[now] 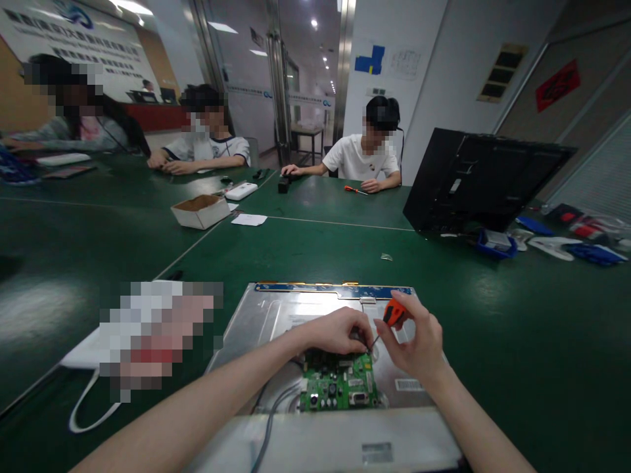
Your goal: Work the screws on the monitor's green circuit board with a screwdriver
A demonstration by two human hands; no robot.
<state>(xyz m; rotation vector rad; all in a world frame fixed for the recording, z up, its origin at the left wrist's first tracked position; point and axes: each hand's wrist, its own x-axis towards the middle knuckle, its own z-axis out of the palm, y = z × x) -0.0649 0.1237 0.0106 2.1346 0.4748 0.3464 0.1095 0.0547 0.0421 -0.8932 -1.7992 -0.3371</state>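
At left, grey cables [270, 420] are running to the left edge of the board [338, 382], which is lying uncovered on the metal panel [256, 328] at the near middle of the table [315, 253]; that connection appears done. The left hand [341, 330] is curling its fingertips close together at the board's far right corner, and whether they are holding anything cannot be told. The right hand [419, 336] is gripping the screwdriver [394, 313] between thumb and fingers, tip towards that corner; work there appears unfinished, screws not showing clearly.
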